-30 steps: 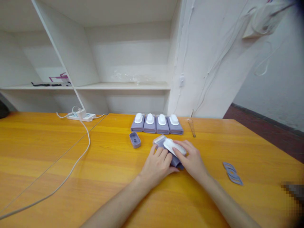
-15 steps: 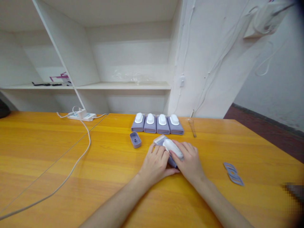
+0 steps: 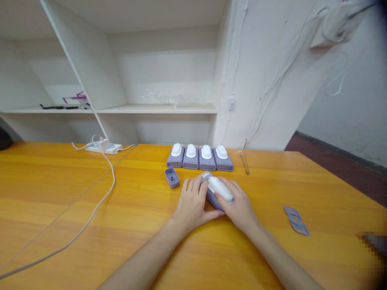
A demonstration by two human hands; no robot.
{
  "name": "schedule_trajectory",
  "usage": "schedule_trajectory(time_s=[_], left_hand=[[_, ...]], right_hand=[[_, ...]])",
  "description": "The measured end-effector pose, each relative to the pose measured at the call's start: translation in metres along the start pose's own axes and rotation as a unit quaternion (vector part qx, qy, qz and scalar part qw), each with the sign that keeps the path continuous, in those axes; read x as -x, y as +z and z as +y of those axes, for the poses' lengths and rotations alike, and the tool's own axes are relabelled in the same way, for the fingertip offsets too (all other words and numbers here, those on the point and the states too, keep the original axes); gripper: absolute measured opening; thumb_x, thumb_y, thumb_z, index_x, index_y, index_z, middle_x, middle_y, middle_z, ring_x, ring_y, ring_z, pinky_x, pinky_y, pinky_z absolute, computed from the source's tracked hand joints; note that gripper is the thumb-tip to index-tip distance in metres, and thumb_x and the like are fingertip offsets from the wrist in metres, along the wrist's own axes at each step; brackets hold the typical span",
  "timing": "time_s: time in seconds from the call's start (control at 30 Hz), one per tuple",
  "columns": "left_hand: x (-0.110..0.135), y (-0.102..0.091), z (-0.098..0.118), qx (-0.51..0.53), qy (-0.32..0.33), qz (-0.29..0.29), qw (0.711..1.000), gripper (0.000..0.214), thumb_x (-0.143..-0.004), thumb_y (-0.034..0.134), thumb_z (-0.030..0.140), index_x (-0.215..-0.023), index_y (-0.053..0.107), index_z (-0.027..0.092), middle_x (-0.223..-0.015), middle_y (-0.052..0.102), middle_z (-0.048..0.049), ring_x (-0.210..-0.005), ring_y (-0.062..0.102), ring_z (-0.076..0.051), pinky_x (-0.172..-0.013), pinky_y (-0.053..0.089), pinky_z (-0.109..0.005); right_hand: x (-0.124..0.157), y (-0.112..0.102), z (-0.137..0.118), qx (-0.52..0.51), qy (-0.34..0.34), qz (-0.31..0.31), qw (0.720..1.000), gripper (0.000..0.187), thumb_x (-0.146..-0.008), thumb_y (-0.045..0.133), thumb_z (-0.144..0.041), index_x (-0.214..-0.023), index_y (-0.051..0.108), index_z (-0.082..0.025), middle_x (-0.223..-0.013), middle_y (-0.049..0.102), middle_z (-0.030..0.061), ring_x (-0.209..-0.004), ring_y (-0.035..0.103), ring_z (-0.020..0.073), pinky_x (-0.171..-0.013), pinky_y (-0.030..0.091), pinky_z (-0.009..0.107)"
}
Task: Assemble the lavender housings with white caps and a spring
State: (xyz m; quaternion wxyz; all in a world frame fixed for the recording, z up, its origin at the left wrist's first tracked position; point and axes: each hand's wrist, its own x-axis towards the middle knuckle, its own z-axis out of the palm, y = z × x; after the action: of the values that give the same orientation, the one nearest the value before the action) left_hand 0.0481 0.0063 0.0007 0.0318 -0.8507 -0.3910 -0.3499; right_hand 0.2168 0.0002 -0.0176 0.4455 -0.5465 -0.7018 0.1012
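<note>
In front of me, a purple-grey flat case with a white ribbed oval piece on top lies slanted on the table. My right hand is closed around the white piece, thumb on its near side and fingers on the far side. At the case's left, my left hand spans it, index finger near the far end and thumb at the near end; its other fingers are stretched out. A small purple-grey oblong cup with a peg inside rests just beyond my left hand.
Several like cases with white tops stand in a row behind. A coil spring lies to their right. Flat purple-grey cut-out plates lie at right. A white power strip and its cable occupy the left.
The case has turned slightly between my hands, so more of its side shows. My left fingers have lifted off its top and shifted left. My right hand keeps its grip.
</note>
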Motion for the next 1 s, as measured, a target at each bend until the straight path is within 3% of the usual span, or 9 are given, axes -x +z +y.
schedule_trajectory(time_s=[0.17, 0.27, 0.4, 0.53, 0.73, 0.9, 1.0], left_hand=[[0.002, 0.001, -0.002, 0.018, -0.019, -0.02, 0.999, 0.09, -0.062, 0.055, 0.072, -0.129, 0.036, 0.016, -0.131, 0.044, -0.0166, -0.122, 0.039, -0.032, -0.105, 0.023, -0.053], [0.003, 0.002, -0.003, 0.033, -0.042, -0.03, 0.998, 0.102, -0.057, 0.058, 0.073, -0.136, 0.027, 0.017, -0.136, 0.038, -0.0177, -0.127, 0.032, -0.035, -0.105, 0.02, -0.058], [0.005, 0.004, -0.008, 0.057, -0.04, -0.053, 0.996, 0.098, -0.063, 0.065, 0.049, -0.141, 0.015, 0.017, -0.147, 0.019, -0.0171, -0.136, 0.013, -0.036, -0.106, 0.016, -0.06], [0.007, 0.007, -0.019, 0.134, -0.034, -0.095, 0.986, 0.103, -0.065, 0.064, 0.035, -0.143, 0.0, 0.011, -0.15, 0.003, -0.0202, -0.137, 0.004, -0.035, -0.107, 0.021, -0.056], [0.008, 0.004, -0.029, 0.215, -0.053, -0.11, 0.969, 0.107, -0.064, 0.065, 0.024, -0.143, -0.006, 0.013, -0.146, 0.022, -0.0189, -0.132, 0.03, -0.03, -0.103, 0.035, -0.047], [0.008, -0.001, -0.029, 0.224, -0.04, -0.124, 0.966, 0.104, -0.063, 0.063, 0.018, -0.143, -0.004, 0.014, -0.147, 0.021, -0.0166, -0.133, 0.029, -0.028, -0.105, 0.033, -0.044], [0.007, -0.004, -0.032, 0.247, -0.039, -0.15, 0.957, 0.108, -0.059, 0.072, 0.028, -0.144, 0.006, 0.016, -0.147, 0.02, -0.0166, -0.134, 0.023, -0.031, -0.107, 0.029, -0.048]], right_hand=[[0.003, -0.003, 0.005, -0.07, 0.019, -0.007, 0.997, 0.048, -0.08, 0.058, -0.033, -0.125, 0.047, -0.022, -0.119, 0.053, 0.0077, -0.109, 0.05, 0.0253, -0.097, 0.038, 0.04], [0.004, -0.013, 0.01, -0.167, 0.039, -0.047, 0.984, 0.048, -0.088, 0.046, -0.039, -0.133, 0.04, -0.022, -0.123, 0.052, 0.0088, -0.103, 0.055, 0.024, -0.091, 0.043, 0.039], [0.003, -0.023, 0.015, -0.228, 0.052, -0.095, 0.968, 0.056, -0.087, 0.05, -0.039, -0.138, 0.034, -0.022, -0.128, 0.049, 0.0116, -0.091, 0.061, 0.022, -0.084, 0.048, 0.038], [0.003, -0.021, 0.012, -0.182, 0.03, -0.139, 0.973, 0.07, -0.076, 0.067, -0.034, -0.137, 0.035, -0.021, -0.123, 0.055, 0.0113, -0.096, 0.06, 0.0243, -0.089, 0.045, 0.043], [0.004, -0.016, 0.005, -0.113, 0.02, -0.127, 0.985, 0.082, -0.068, 0.073, -0.034, -0.139, 0.032, -0.023, -0.133, 0.046, 0.0103, -0.114, 0.05, 0.0271, -0.098, 0.039, 0.046], [0.003, -0.016, 0.005, -0.094, 0.0, -0.115, 0.989, 0.088, -0.064, 0.076, -0.036, -0.139, 0.032, -0.022, -0.14, 0.037, 0.0104, -0.123, 0.041, 0.0274, -0.104, 0.033, 0.046], [0.002, -0.017, 0.007, -0.108, 0.02, -0.138, 0.984, 0.087, -0.065, 0.076, -0.038, -0.139, 0.033, -0.022, -0.139, 0.04, 0.0099, -0.123, 0.042, 0.0273, -0.104, 0.033, 0.046]])
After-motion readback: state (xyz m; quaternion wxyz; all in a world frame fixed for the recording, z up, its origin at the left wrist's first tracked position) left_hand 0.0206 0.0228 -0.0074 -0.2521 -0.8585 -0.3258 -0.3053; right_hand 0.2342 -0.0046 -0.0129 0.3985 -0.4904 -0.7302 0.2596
